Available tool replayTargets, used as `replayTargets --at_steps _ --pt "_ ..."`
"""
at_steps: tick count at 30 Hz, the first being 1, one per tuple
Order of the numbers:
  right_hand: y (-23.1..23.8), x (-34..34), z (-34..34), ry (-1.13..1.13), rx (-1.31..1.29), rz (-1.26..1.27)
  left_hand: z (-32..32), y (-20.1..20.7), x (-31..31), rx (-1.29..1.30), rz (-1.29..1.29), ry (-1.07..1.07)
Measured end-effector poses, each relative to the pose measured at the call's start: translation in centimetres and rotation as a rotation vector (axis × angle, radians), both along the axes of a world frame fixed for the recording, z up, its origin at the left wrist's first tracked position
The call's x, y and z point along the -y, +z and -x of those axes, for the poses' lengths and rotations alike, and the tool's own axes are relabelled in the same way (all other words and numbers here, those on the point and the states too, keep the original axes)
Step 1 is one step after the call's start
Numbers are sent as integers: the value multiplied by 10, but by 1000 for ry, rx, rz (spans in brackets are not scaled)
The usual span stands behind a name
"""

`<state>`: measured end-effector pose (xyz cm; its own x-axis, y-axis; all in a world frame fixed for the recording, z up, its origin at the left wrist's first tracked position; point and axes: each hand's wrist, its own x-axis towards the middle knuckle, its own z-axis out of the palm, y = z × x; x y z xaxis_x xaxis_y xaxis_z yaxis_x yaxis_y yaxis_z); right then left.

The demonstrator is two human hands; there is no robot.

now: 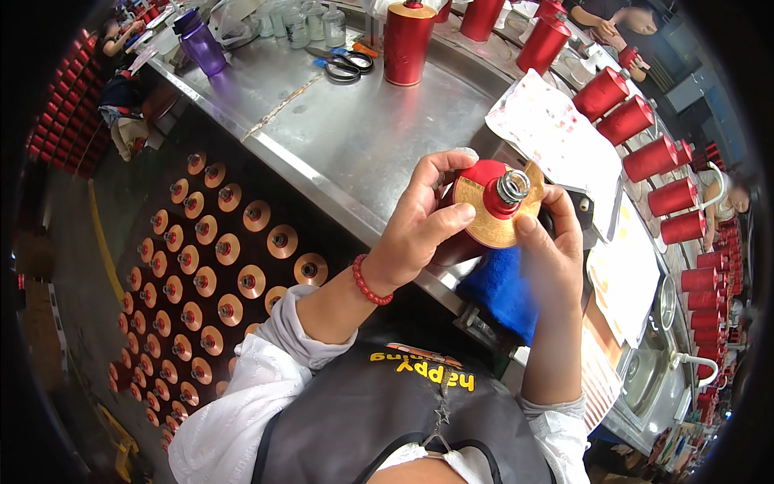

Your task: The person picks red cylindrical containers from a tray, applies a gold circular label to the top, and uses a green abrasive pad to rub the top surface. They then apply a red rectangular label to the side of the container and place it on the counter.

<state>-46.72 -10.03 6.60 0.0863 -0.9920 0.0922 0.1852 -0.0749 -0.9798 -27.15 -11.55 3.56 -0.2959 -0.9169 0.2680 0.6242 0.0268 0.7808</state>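
Note:
A red bottle (456, 249) with a bare glass screw neck (513, 187) is tilted in front of me over the near edge of the metal table. A gold ring-shaped label (488, 226) curves round its shoulder, and one end stands up beside the neck. My left hand (421, 211) grips the bottle's left side, its thumb pressing on the label. A small pale covering wraps that hand's index fingertip. My right hand (558, 246) pinches the label's right part between thumb and fingers. The bottle's base is hidden.
The metal table (347, 133) carries black-handled scissors (345, 66), a purple bottle (200, 42) and a standing red bottle (408, 44). Gold-shouldered bottles (230, 248) crowd the floor at left. At right lie label sheets (548, 129), a blue cloth (504, 290) and a conveyor of red bottles (649, 159).

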Motion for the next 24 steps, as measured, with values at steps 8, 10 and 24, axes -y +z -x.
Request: replayTargets --at_steps 8,10,24 --pt "4 3 -6 -28 24 -29 2 -3 3 16 31 14" --pt "2 5 -8 -41 40 -26 0 -3 4 15 25 -2" --pt "-1 22 -8 -88 37 8 5 -4 11 31 17 17"
